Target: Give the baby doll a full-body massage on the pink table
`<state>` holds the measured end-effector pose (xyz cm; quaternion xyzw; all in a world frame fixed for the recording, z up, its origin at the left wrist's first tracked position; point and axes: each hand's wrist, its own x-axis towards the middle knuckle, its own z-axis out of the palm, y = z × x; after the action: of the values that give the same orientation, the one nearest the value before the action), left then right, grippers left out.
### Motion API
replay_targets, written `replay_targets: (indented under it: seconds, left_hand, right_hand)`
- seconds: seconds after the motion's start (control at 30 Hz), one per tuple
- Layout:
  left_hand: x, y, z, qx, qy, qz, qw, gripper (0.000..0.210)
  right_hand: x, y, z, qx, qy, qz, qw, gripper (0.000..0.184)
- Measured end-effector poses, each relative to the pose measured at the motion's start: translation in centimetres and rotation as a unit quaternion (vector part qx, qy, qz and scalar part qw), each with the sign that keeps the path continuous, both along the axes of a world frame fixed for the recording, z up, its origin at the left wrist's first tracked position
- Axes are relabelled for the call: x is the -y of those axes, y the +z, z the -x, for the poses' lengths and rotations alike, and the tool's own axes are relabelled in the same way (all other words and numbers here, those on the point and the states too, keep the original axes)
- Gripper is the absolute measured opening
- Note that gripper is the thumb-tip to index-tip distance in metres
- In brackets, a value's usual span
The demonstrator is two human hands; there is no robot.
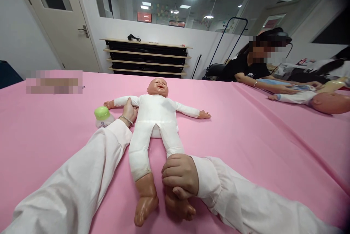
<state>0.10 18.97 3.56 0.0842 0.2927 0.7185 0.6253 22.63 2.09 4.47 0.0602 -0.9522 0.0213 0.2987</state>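
A baby doll [156, 112] with a white cloth body lies face up, its head toward the far side and its arms spread. My left hand [129, 110], with a beaded bracelet at the wrist, is closed on the doll's upper arm beside the torso; some of its fingers are hidden. My right hand [181, 174] wraps round the doll's lower leg just above the foot. The doll's other leg lies untouched on the pink tabletop [235, 135]. Close to my left wrist stands a small jar [102, 117] with a green lid.
At the right, a person [246, 68] in black works over another doll [328, 102] on the same table. A blurred-out patch [54, 82] covers something at the far left. Behind the table are a low shelf stack [149, 57] and a door [56, 19].
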Motion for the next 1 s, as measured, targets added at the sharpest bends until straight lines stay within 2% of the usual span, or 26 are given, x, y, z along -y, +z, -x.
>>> replay_targets:
  seconds: [0.1, 0.3, 0.43, 0.6, 0.77, 1.0]
  left_hand:
    - [0.05, 0.04, -0.09, -0.040, 0.026, -0.006, 0.999, 0.027]
    - [0.30, 0.25, -0.21, -0.048, 0.020, -0.006, 0.999, 0.028]
    - [0.40, 0.32, -0.24, -0.046, 0.014, -0.008, 0.999, 0.026]
    - [0.32, 0.25, -0.25, -0.046, 0.019, -0.011, 0.999, 0.026]
    - [0.17, 0.06, -0.09, -0.052, 0.010, -0.012, 0.999, 0.026]
    - [0.12, -0.02, -0.03, -0.047, 0.010, -0.008, 0.999, 0.027]
  right_hand:
    - [0.02, 0.02, -0.02, -0.008, 0.000, -0.001, 1.000, 0.048]
    - [-0.03, -0.02, 0.16, -0.035, 0.006, -0.003, 0.999, 0.048]
    - [-0.02, -0.21, 0.02, -0.019, -0.002, -0.003, 1.000, 0.050]
    - [-0.02, -0.42, -0.21, 0.016, -0.013, -0.009, 1.000, 0.043]
    - [-0.07, -0.48, -0.15, 0.005, -0.015, -0.012, 1.000, 0.047]
    - [-0.11, -0.63, -0.22, 0.020, -0.017, -0.013, 1.000, 0.044]
